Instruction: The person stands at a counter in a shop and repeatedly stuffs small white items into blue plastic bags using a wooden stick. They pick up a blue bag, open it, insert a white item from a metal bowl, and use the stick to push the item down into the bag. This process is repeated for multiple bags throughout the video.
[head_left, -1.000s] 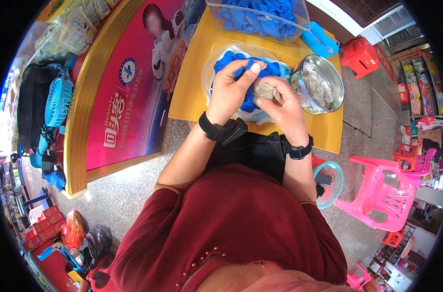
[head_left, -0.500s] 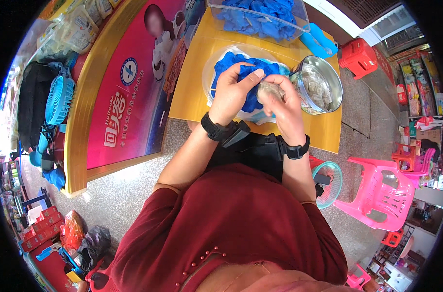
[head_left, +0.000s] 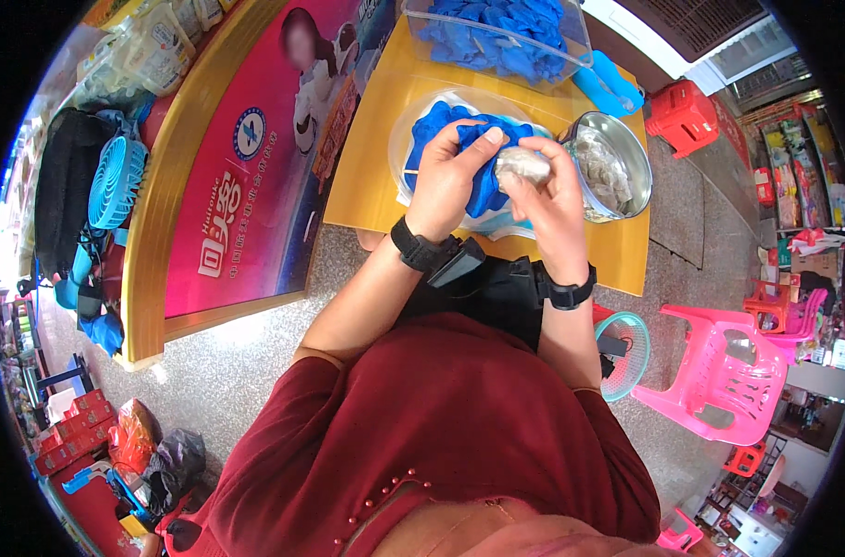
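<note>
My left hand [head_left: 444, 178] is closed, thumb and fingers pinching the edge of a blue cloth-like piece [head_left: 483, 190]. Close beside it, my right hand [head_left: 557, 190] grips a small pale, greyish-white bundle [head_left: 524, 167]. It looks like a small clear packet, but its contents are too small to tell. Under both hands sits a round pale tray [head_left: 402, 125] with more blue pieces on it. At its right stands an open metal tin [head_left: 640, 153], holding several similar pale bundles [head_left: 600, 165]. Both wrists wear black straps.
A clear plastic box [head_left: 496, 30] of blue pieces stands at the far side of the yellow table [head_left: 357, 176]. Next to it lies a bright blue object [head_left: 608, 85]. A pink chair [head_left: 728, 371] and a teal basket [head_left: 626, 348] are at right. A counter [head_left: 246, 186] borders the left.
The pale bundle in my right hand has shifted slightly right and turned, so more of it shows. My left hand stays at the blue piece.
</note>
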A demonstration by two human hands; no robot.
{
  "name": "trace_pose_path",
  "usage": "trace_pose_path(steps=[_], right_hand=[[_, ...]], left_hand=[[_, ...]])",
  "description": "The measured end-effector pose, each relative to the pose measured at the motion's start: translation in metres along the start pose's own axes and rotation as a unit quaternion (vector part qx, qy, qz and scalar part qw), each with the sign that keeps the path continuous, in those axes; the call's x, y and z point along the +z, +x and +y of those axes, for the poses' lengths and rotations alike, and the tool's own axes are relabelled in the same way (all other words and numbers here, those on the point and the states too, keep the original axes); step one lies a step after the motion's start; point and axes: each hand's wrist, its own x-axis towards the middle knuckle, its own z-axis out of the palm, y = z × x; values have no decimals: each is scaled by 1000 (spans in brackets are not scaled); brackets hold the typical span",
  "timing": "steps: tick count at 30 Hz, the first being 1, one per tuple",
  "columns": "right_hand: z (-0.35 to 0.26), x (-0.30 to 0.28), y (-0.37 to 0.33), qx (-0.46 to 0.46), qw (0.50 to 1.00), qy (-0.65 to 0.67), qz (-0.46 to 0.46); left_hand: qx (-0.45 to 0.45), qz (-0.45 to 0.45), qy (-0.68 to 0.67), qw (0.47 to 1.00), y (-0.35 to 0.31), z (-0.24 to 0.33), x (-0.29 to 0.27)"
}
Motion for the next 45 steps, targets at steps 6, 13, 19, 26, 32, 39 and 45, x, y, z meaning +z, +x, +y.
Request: trace_pose_path(steps=[6,13,19,26,32,39,45], right_hand=[[-6,-10,-3,-71,997,-5,-34],[-5,3,-6,-50,996,71,-12],[-1,-15,-9,50,996,24,-75],[3,-3,-8,9,997,-70,-26],[10,-3,-3,-8,987,-139,76],[5,-11,-2,72,983,120,120],[6,-13,-7,16,989,141,34]], left_hand=[[-8,-2,-36,999,-2,2,1],[19,-30,-31,999,-6,6,4],[115,-74,90,987,-4,4,-1],[184,-95,171,963,-5,-4,1],[231,21,314,921,-5,4,8],[140,-50,352,924,-6,-4,4],[131,-11,364,922,-4,-8,2]])
